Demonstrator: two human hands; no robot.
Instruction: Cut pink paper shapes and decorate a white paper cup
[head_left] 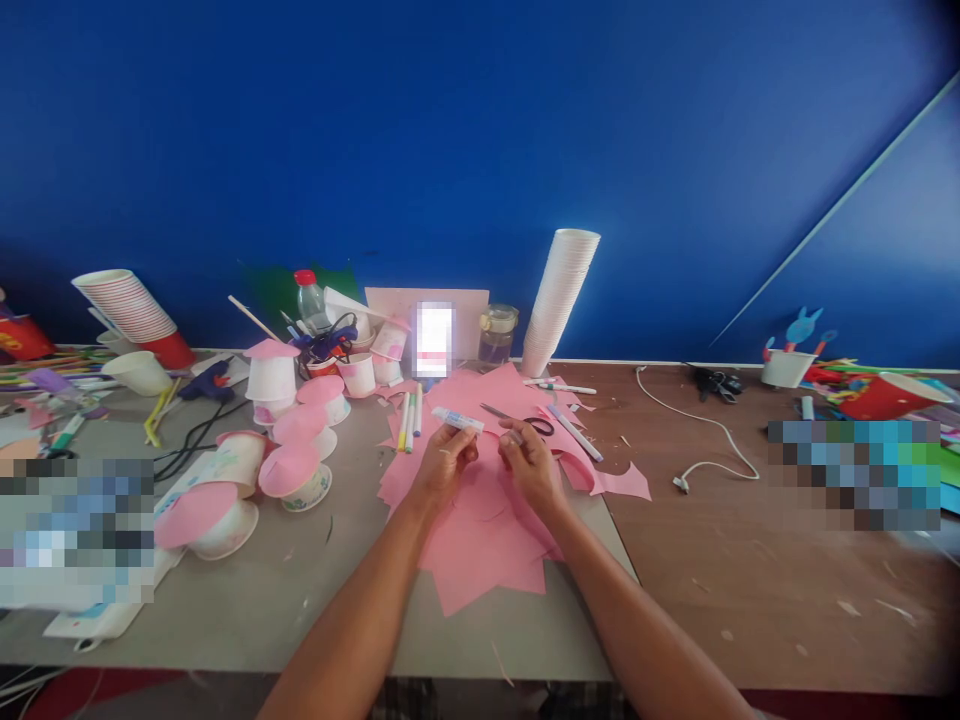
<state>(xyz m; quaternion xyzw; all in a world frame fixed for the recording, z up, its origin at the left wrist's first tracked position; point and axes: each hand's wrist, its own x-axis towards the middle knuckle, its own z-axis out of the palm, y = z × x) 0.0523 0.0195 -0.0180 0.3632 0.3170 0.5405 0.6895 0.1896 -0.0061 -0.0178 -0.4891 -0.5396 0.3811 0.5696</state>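
Observation:
My left hand (448, 462) is closed around a small white-and-blue glue tube (459, 421), which points up and to the left. Close beside it, my right hand (531, 465) is pinched shut; something small and pale may be at its fingertips, but I cannot make it out. Both hands are over overlapping pink paper sheets (484, 580) with jagged cut edges. Dark-handled scissors (541, 427) lie on the paper just beyond my right hand. A capped marker (576, 434) rests to their right, and several more markers (409, 418) lie left of the tube.
Paper cups with pink tops (291, 468) stand and lie at the left. Tall white cup stack (561, 300), glass jar (498, 335) and a blurred bright screen (433, 340) are along the blue wall. A white cable (720, 428) crosses the brown table; a glue gun (208, 380) lies left.

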